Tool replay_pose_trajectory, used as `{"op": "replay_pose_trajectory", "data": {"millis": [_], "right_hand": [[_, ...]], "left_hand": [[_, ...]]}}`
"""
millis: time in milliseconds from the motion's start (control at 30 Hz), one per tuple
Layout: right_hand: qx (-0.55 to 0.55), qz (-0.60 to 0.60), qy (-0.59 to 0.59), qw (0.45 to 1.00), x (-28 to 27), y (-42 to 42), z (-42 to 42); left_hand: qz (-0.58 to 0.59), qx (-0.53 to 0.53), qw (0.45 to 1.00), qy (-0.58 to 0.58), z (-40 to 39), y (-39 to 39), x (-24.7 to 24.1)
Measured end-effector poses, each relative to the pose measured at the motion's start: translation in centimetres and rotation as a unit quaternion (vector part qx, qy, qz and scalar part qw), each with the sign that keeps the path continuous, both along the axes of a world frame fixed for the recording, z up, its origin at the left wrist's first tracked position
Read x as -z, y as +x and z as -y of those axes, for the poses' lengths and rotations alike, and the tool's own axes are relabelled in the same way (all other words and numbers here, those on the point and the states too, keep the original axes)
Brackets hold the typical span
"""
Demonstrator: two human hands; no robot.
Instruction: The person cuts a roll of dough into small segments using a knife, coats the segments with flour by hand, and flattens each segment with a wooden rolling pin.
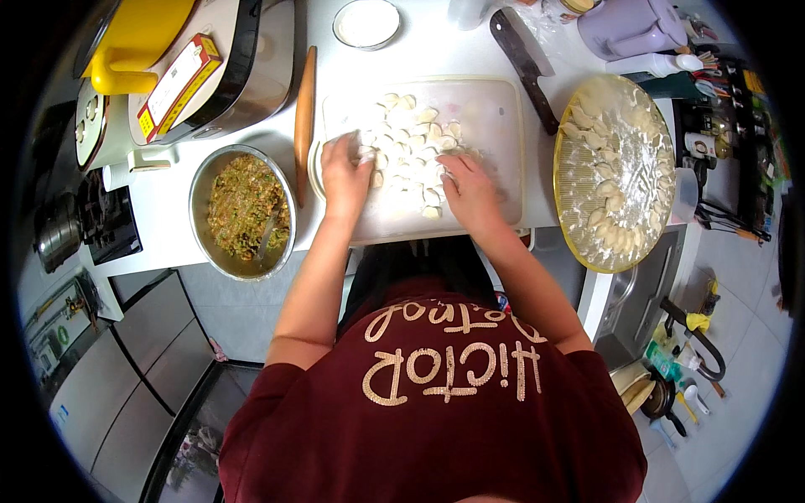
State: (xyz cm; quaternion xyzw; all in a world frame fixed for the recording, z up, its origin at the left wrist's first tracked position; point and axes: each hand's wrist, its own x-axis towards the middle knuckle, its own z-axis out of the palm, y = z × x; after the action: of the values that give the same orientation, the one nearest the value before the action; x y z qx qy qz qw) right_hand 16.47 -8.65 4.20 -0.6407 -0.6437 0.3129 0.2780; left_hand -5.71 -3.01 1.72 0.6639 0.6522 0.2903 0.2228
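Many small pieces of pale dough [417, 143] lie scattered over a translucent plastic cutting board [503, 182] in front of me. At the board's left side my left hand [343, 173] rests with its thumb spread from the fingers, touching the dough pieces at the pile's edge. My right hand [470, 188] lies over the pile's right side, its fingertips and thumb against a few pieces. No piece is plainly gripped in either hand. Some dough under the fingers is hidden, and the left fingertips are slightly blurred.
Left of the board are a wooden rolling pin [306, 119] and a steel bowl of chopped filling [245, 207]. A bowl of flour [366, 25] stands behind. To the right lie a cleaver [525, 69] and a floured yellow tray [629, 182] with dumplings, overhanging the counter edge.
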Motion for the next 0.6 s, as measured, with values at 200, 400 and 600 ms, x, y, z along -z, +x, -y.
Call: {"op": "replay_pose_trajectory", "data": {"millis": [200, 400, 600], "right_hand": [[0.024, -0.028, 0.016, 0.999, 0.6, -1.0, -0.5], [0.069, -0.076, -0.005, 0.995, 1.0, 0.3, 0.2], [-0.048, -0.004, -0.029, 0.998, 0.6, 1.2, 3.6]], "left_hand": [[0.012, 0.028, 0.999, -0.039, -2.8, 0.0, 2.2], [0.252, -0.061, 0.958, -0.125, -2.2, -1.0, 2.3], [0.171, -0.043, 0.976, -0.128, -3.2, -0.9, 1.8]]}}
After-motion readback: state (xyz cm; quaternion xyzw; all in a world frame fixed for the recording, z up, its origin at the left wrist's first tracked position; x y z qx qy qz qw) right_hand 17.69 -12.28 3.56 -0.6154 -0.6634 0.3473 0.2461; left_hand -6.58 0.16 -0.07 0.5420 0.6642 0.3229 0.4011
